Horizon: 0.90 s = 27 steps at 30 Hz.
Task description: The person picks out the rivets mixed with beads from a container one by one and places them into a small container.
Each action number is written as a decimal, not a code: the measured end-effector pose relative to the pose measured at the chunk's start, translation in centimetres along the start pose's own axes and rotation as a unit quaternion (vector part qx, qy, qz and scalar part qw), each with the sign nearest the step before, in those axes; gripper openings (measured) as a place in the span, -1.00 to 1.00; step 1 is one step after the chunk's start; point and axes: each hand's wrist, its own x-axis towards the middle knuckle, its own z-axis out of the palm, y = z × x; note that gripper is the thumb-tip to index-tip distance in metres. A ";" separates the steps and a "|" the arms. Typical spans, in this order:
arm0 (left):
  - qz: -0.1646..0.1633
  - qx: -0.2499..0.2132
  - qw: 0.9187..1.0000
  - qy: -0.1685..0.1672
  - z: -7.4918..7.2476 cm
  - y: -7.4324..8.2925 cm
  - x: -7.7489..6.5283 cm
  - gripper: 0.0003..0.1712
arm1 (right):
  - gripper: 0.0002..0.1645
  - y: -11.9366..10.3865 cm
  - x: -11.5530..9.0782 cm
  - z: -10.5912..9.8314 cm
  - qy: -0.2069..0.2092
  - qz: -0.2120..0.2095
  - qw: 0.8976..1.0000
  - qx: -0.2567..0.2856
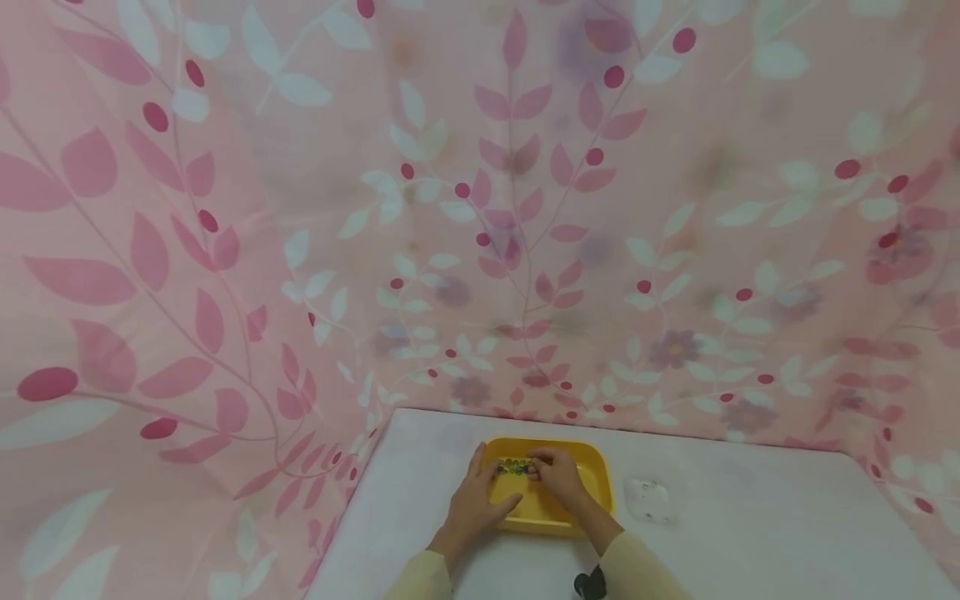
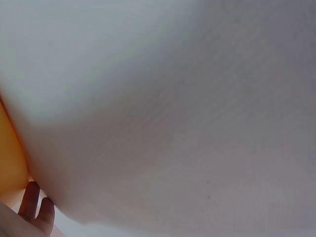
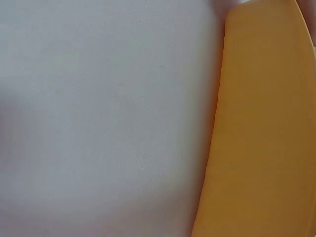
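Observation:
A yellow tray (image 1: 536, 504) lies on the white table before me. Inside it, small round green and blue pieces like glass marbles (image 1: 515, 467) sit in a cluster near the far left part. My left hand (image 1: 472, 502) lies along the tray's left side, fingers extended and thumb spread over the tray, fingertips beside the cluster. From the right, my right hand (image 1: 559, 477) reaches in with curled fingers, its fingertips pinching at a dark blue marble at the cluster's right end. In the left wrist view, fingers (image 2: 45, 212) show close to the tray's outer wall (image 2: 10, 158).
Right of the tray stands a clear shallow container (image 1: 651, 500) with small dots in it. A dark object (image 1: 590, 583) shows by my right sleeve at the near edge. Pink leaf-patterned cloth (image 1: 517, 250) hangs behind and at the sides of the table (image 1: 765, 517).

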 end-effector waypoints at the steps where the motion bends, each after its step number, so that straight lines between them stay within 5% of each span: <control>1: 0.000 -0.001 1.000 0.000 0.0 0.0 0.0 -0.08 | -0.72 -0.1 -0.1 -0.1 -0.001 0.001 1.000 0.002; 12: -0.022 -0.020 0.999 -0.022 -0.3 0.3 0.2 -0.08 | -0.75 -0.5 -1.5 -1.7 0.032 0.038 0.998 0.031; 19: 0.001 -0.010 1.000 -0.006 -0.2 0.0 0.3 -0.08 | -0.72 -1.5 -1.8 -2.0 0.035 0.065 0.997 0.033; 27: -0.006 -0.022 1.000 -0.019 -0.1 -0.1 0.1 -0.05 | -0.69 -2.4 -2.1 -2.8 0.009 0.046 0.999 0.010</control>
